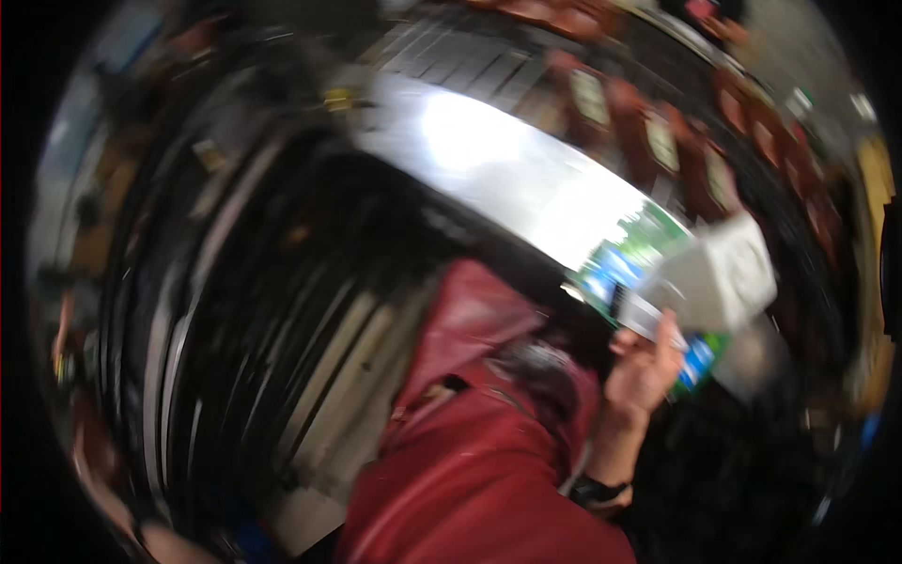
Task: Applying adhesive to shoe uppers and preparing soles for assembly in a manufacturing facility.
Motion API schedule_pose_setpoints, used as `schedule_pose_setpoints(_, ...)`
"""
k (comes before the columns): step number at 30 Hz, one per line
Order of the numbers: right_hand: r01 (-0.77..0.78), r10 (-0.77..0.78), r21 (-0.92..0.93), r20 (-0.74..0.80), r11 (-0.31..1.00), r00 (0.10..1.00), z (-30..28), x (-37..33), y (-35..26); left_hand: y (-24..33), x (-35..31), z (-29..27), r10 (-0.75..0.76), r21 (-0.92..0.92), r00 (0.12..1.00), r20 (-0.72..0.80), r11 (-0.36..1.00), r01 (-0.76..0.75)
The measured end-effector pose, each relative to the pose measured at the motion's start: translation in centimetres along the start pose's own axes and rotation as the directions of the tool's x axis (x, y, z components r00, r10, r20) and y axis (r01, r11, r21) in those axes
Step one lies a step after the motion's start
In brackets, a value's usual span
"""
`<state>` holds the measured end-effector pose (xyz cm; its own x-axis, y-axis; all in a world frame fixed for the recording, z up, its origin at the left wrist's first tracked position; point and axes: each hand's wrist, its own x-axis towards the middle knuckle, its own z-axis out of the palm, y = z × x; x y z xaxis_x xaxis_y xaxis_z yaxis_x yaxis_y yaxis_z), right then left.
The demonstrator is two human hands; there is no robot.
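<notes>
The whole picture is smeared by motion. My right hand (pixel 644 368) is raised at the right of centre and grips a carton (pixel 700 282) that is white on top with green and blue printed sides. A dark wristwatch (pixel 597 491) sits on that wrist. A red jacket (pixel 470 451) fills the lower middle, and one fold of it reaches up to the left of the carton. I cannot make out my left hand; the red cloth may cover it.
A bright, shiny metal surface (pixel 489 160) runs diagonally behind the carton. Rows of reddish-brown packages (pixel 658 141) line shelves at the upper right. Dark slatted racks with pale bars (pixel 282 329) fill the left.
</notes>
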<state>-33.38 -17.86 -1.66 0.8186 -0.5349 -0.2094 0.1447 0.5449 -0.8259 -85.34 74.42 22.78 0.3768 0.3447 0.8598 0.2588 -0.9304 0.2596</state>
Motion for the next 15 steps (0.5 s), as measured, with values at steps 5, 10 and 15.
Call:
schedule_pose_setpoints(5, 0.376, -0.400, -0.223, -0.070, 0.899, 0.914, -0.6, -1.8, -0.9, 12.3, -4.9, 32.7, -0.150, -0.566, 0.967, 0.208, 0.787, 0.244)
schedule_pose_setpoints(10, 0.500, -0.586, -0.709, 0.151, 0.497, 0.796, -4.2, 1.6, 0.5, 41.9, -6.6, 37.7, -0.180, -0.776, 0.923, 0.341, 0.500, 0.384)
schedule_pose_setpoints(15, 0.333, -0.436, -0.578, -0.044, 0.745, 0.899, -2.2, 1.4, 0.9, 47.9, -12.9, 48.6, 0.079, -0.909, 0.927, 0.367, 0.240, 0.340)
